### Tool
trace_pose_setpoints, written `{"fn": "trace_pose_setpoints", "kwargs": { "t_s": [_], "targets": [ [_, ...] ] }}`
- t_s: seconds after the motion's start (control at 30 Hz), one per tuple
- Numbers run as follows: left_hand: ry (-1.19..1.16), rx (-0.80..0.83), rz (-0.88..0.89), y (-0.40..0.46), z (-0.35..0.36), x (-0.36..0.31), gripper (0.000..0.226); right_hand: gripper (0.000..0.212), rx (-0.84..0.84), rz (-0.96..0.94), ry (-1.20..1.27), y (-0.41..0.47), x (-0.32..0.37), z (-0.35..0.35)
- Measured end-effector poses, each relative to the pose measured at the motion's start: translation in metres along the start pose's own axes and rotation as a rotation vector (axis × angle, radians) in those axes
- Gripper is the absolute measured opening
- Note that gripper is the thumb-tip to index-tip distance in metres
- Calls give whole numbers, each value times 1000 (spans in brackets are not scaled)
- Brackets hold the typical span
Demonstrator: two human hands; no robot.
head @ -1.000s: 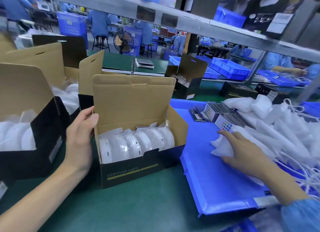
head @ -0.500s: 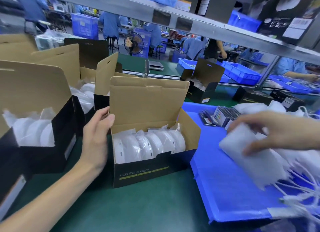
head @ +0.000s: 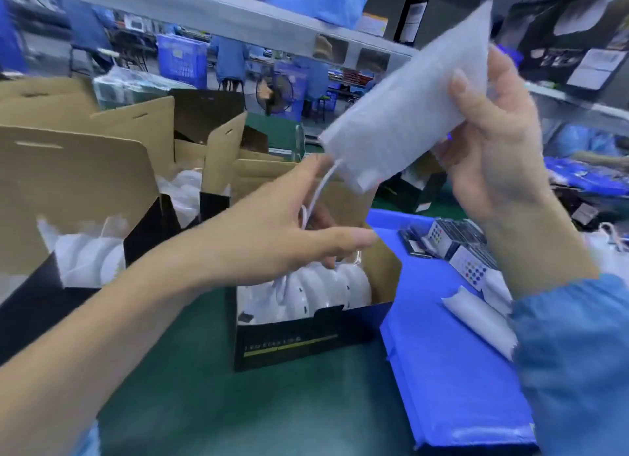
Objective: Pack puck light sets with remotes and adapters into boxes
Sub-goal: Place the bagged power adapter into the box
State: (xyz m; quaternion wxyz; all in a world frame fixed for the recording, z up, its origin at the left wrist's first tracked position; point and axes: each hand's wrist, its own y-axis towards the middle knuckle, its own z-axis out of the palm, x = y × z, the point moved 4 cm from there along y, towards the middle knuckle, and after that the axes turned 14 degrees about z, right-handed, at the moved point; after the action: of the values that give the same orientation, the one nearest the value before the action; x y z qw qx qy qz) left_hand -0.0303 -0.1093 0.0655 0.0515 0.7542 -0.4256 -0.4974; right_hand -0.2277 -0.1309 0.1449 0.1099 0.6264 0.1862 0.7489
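Overhead, right hand (head: 490, 145) fingers clamp a frosted white adapter pouch (head: 405, 101), cord (head: 320, 191) dangling.

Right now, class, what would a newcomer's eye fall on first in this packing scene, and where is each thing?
First, the white bubble-wrap pouch held up at upper centre by the right hand, its white cord trailing down to the left hand. Below them sits the open box of white puck lights, beside a blue tray.

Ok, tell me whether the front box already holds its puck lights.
Yes: the open box holds a row of bagged white puck lights, lid flap up.
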Motion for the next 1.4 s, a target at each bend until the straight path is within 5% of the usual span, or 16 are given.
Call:
{"fn": "trace_pose_setpoints", "kwargs": {
  "t_s": [0.1,0.17,0.33,0.4,0.47,0.53,0.7,0.87,0.93,1.1,1.2,1.4],
  "targets": [
    [-15,-137,-83,-5,-11,23,17,27,-138,-1,-47,-7,-5,-25],
    [-101,-301,-139,-11,-22,36,11,28,-136,73,-228,-15,-13,-39],
    [-620,-708,-267,-11,-16,48,14,36,233,306,-810,-39,-49,-27],
    [-667,-684,-233,-8,-10,43,15,38,275,294,-903,-42,-64,-15],
    [-457,-593,-149,-11,-11,35,22,39,296,254,-999,-41,-74,-8],
    [-209,-374,-59,-19,-11,28,30,37,357,254,-1099,-40,-80,-11],
    [-17,104,-22,-33,-5,14,23,55,444,240,-1229,-42,-68,-20],
    [727,203,-32,-39,-6,7,27,62,490,291,-1218,-41,-68,-22],
    [696,199,-83,-40,-4,5,28,61,491,295,-1214,-41,-69,-21],
    [235,-115,-176,-37,-10,-1,14,64,472,241,-1206,-43,-68,-19],
    [169,-110,-265,-36,-6,7,17,67,457,242,-1236,-41,-73,-20],
    [353,-158,-273,-39,13,12,64,72,508,285,-1331,-38,-82,-17]
  ]
}}
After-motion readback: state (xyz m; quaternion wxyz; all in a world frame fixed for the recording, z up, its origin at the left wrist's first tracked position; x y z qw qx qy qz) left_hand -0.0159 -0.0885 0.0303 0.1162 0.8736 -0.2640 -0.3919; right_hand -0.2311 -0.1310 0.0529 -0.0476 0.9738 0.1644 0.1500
